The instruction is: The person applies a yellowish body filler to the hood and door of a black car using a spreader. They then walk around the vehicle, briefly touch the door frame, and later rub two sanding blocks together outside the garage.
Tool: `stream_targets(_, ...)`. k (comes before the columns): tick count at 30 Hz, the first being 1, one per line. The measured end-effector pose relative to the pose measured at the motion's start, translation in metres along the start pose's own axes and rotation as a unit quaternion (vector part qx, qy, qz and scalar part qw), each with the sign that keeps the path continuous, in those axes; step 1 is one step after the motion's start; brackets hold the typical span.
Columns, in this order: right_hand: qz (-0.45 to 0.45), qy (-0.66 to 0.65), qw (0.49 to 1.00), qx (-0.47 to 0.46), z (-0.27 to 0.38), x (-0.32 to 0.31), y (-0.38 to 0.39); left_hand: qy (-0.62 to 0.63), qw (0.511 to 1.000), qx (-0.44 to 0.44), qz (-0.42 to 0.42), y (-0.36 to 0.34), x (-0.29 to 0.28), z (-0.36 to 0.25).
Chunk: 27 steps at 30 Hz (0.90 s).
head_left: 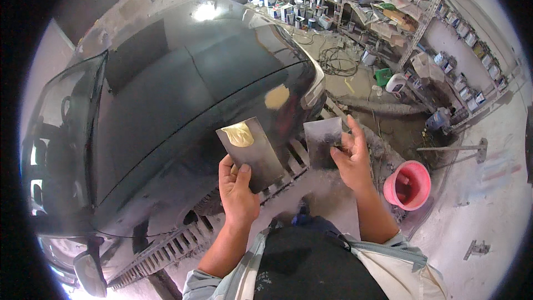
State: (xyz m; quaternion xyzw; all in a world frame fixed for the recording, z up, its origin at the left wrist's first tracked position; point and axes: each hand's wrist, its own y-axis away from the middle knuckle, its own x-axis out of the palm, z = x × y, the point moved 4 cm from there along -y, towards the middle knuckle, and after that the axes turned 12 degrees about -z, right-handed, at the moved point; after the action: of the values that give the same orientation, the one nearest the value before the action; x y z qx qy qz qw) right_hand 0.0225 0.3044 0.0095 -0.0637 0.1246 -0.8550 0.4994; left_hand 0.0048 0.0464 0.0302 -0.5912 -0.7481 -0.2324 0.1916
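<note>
My left hand (239, 194) grips a flat metal plate (258, 161) with a lump of pale yellow paste (237, 133) near its upper left corner. To the right, my right hand (352, 158) holds a smaller flat metal blade (321, 136) between thumb and fingers, with the forefinger raised along its right side. The two pieces are apart. Just beyond them stands a dark car (183, 94), with a tan, matt patch (277, 98) on its panel near the right end.
Shelves (388, 11) and floor crowded with cans (300, 19) line the back and right. Coiled hoses (336, 61) and a green container (382, 76) lie beyond the car. A pink bucket (421, 183) stands to my right, near a metal T-shaped tool (472, 147). Slatted metal (161, 256) runs below the car.
</note>
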Motion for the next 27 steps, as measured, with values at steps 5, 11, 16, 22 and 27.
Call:
stream_targets(5, 0.117, 0.166, 0.888, -0.413, 0.072, 0.045, 0.017, 0.009, 0.999, -0.038, 0.014, 0.007, -0.022, -0.007)
stream_targets(11, 0.184, 0.174, 0.804, -0.539, 0.081, 0.071, 0.04, -0.004, 0.998, -0.058, 0.028, 0.014, -0.039, -0.014)
stream_targets(16, 0.267, 0.213, 0.774, -0.533, 0.077, 0.071, 0.061, -0.009, 0.998, -0.052, 0.035, 0.013, -0.043, -0.013)
stream_targets(22, 0.195, 0.185, 0.816, -0.512, 0.071, 0.043, 0.042, -0.023, 0.997, -0.057, 0.048, 0.015, -0.029, -0.004)
stream_targets(27, 0.162, 0.138, 0.821, -0.53, 0.072, 0.041, 0.028, -0.026, 0.993, -0.099, 0.06, 0.025, 0.004, 0.013)
